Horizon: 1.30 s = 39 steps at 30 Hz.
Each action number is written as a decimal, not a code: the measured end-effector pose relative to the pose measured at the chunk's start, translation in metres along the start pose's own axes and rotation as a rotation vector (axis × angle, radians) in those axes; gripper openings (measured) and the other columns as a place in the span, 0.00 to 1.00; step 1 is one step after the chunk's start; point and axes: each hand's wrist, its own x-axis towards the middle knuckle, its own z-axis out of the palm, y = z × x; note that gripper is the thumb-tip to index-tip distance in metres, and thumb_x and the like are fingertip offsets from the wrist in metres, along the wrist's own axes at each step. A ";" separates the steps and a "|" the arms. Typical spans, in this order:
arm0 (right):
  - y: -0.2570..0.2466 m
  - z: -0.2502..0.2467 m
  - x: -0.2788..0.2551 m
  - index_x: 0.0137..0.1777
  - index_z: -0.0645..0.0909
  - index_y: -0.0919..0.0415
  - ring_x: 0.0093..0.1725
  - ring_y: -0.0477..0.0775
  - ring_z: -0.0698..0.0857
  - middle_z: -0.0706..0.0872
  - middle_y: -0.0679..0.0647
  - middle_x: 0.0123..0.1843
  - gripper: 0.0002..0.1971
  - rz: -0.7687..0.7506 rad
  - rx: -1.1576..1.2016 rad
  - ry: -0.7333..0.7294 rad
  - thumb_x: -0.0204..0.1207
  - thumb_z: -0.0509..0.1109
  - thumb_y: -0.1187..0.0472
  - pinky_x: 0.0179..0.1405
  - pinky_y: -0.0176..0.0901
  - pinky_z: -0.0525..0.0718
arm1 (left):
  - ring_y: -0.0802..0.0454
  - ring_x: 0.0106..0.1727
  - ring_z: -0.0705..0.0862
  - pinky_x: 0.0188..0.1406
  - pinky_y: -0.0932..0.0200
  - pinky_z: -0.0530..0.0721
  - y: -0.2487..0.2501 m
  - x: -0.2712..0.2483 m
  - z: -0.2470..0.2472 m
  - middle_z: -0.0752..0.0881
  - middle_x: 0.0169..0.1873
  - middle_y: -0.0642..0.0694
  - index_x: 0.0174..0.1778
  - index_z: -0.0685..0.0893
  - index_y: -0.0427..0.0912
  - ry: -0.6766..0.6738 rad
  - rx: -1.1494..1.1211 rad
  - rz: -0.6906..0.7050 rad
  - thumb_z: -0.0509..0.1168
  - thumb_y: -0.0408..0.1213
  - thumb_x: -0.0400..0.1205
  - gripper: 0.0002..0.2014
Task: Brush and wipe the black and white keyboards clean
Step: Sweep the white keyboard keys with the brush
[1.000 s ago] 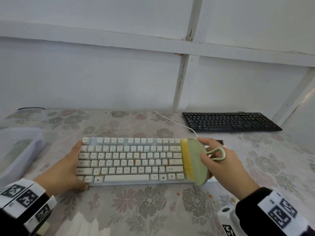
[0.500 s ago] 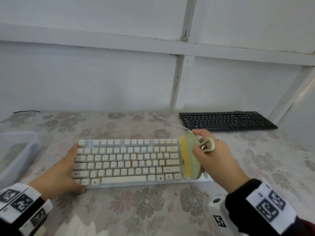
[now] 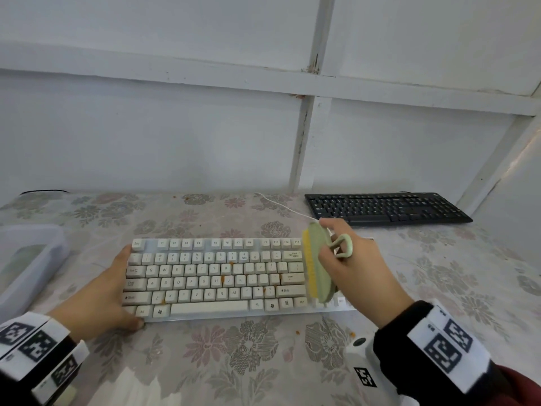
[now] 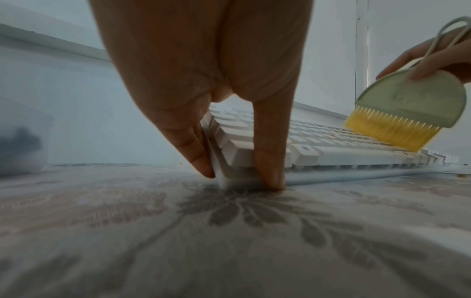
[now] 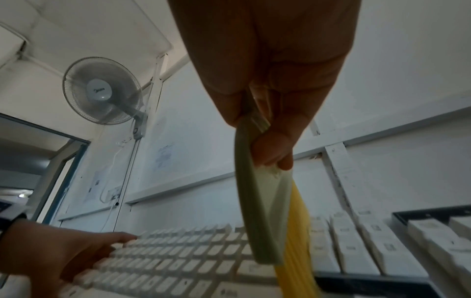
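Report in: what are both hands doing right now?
Left hand grips white keyboard end. Right hand holds green yellow-bristled brush on its keys. Orange crumbs remain.

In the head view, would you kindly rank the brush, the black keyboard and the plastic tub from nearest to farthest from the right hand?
1. Brush: held in the right hand, over the white keyboard's right end.
2. Black keyboard: just behind the hand, at the table's back right.
3. Plastic tub: far across, at the left edge.
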 end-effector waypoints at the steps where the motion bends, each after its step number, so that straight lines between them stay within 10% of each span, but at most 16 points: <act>1: 0.000 0.003 0.000 0.66 0.74 0.50 0.19 0.42 0.72 0.75 0.48 0.24 0.16 0.015 -0.009 -0.018 0.80 0.61 0.64 0.18 0.32 0.68 | 0.61 0.47 0.81 0.37 0.70 0.76 -0.001 0.000 0.000 0.76 0.52 0.61 0.81 0.44 0.54 0.003 -0.006 0.002 0.80 0.26 0.57 0.64; 10: 0.004 -0.001 -0.020 0.59 0.76 0.46 0.22 0.43 0.72 0.81 0.53 0.32 0.14 0.096 -0.013 -0.203 0.78 0.61 0.63 0.20 0.36 0.75 | 0.56 0.53 0.81 0.42 0.68 0.77 -0.004 0.003 0.000 0.77 0.61 0.50 0.81 0.39 0.54 -0.015 0.001 -0.016 0.81 0.29 0.58 0.66; 14: -0.005 -0.017 -0.011 0.58 0.79 0.46 0.23 0.47 0.76 0.84 0.53 0.34 0.15 0.111 0.114 -0.055 0.76 0.63 0.65 0.20 0.35 0.79 | 0.57 0.51 0.80 0.39 0.71 0.75 -0.006 0.004 0.001 0.76 0.60 0.51 0.81 0.39 0.55 -0.013 0.001 -0.020 0.81 0.29 0.59 0.66; 21: -0.010 0.002 0.008 0.61 0.76 0.45 0.35 0.65 0.86 0.87 0.63 0.42 0.16 0.120 0.200 -0.011 0.79 0.61 0.65 0.30 0.58 0.88 | 0.57 0.53 0.81 0.41 0.69 0.77 -0.006 0.005 0.000 0.77 0.61 0.50 0.81 0.40 0.55 -0.012 -0.003 0.000 0.80 0.29 0.58 0.65; 32: 0.002 0.012 -0.024 0.54 0.77 0.47 0.28 0.49 0.78 0.83 0.60 0.37 0.12 0.175 0.198 -0.173 0.78 0.62 0.66 0.18 0.33 0.78 | 0.55 0.57 0.81 0.47 0.65 0.79 -0.010 0.005 0.000 0.77 0.65 0.51 0.80 0.40 0.56 -0.024 0.022 0.033 0.81 0.33 0.57 0.66; 39: -0.014 -0.011 0.002 0.60 0.78 0.47 0.31 0.55 0.85 0.87 0.55 0.39 0.16 0.121 0.266 0.022 0.78 0.62 0.67 0.24 0.46 0.87 | 0.54 0.58 0.81 0.55 0.58 0.82 -0.012 0.005 -0.001 0.76 0.65 0.50 0.80 0.40 0.57 -0.031 0.016 0.044 0.80 0.38 0.53 0.67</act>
